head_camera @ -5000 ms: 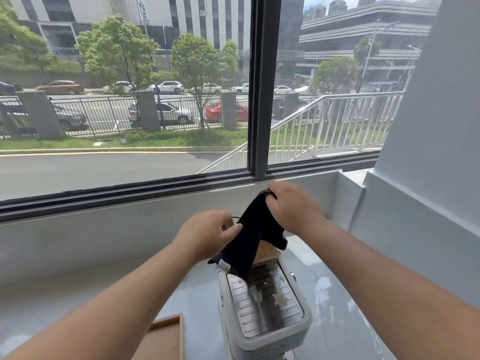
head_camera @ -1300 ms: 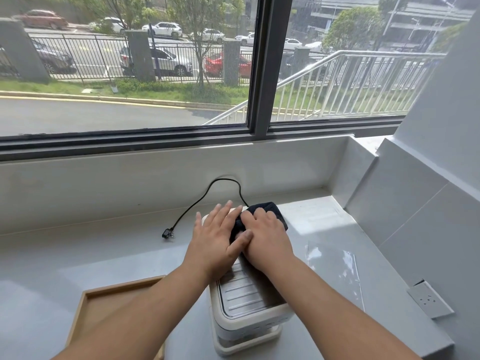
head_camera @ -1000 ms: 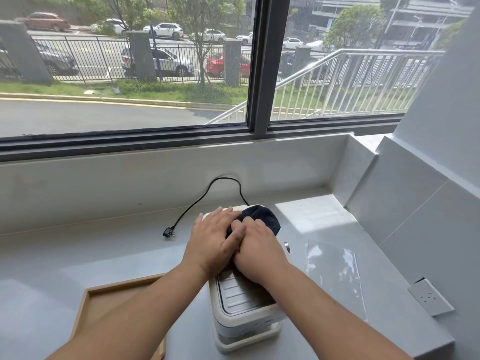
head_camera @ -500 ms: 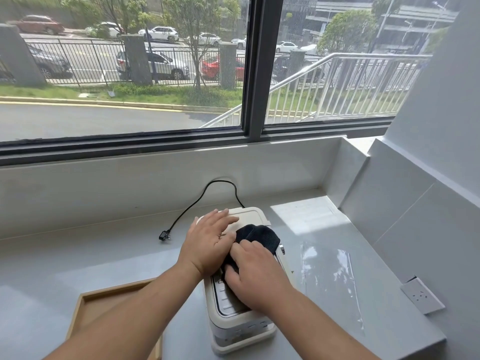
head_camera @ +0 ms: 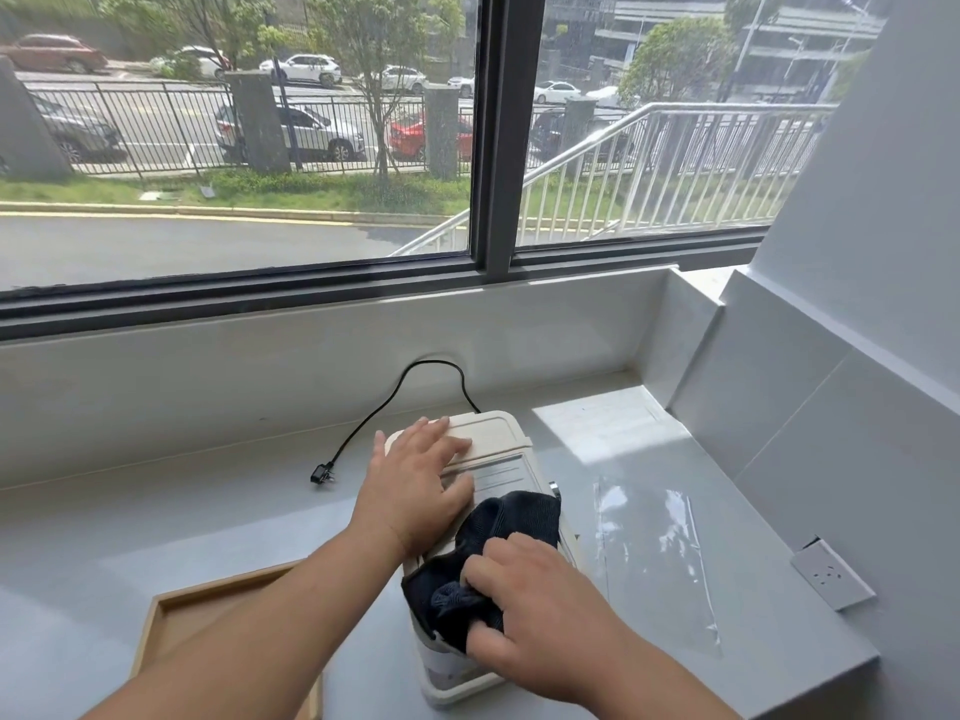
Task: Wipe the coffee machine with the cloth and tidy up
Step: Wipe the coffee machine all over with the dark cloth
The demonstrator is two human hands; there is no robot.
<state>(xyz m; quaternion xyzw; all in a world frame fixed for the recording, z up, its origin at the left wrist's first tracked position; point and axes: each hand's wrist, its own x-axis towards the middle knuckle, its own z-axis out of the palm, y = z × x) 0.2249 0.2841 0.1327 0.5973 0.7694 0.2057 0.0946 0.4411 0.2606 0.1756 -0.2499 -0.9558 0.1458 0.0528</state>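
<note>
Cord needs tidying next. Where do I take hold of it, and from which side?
Pinch the plug from above, coming in from the left. It is the free end of the cord, lying loose on the counter left of the coffee machine; the rest arcs back behind the machine.

The cloth point(head_camera: 519, 522) gripped in my right hand point(head_camera: 540, 610) is dark, soft fabric with a fine ribbed weave, matt and bunched into folds. The coffee machine point(head_camera: 493, 431) has a cream plastic shell, smooth and matt where my left hand point(head_camera: 415, 491) lies flat on it. Its top plate point(head_camera: 504, 478) looks like dull-shining metal with pressed ridges. The counter point(head_camera: 649, 511) is grey, smooth and glossy, mirroring the window light. The tray point(head_camera: 208, 615) is pale bare wood, matt. The power cord point(head_camera: 371, 420) is black and looks rubbery. The wall socket point(head_camera: 831, 576) is white plastic.
</note>
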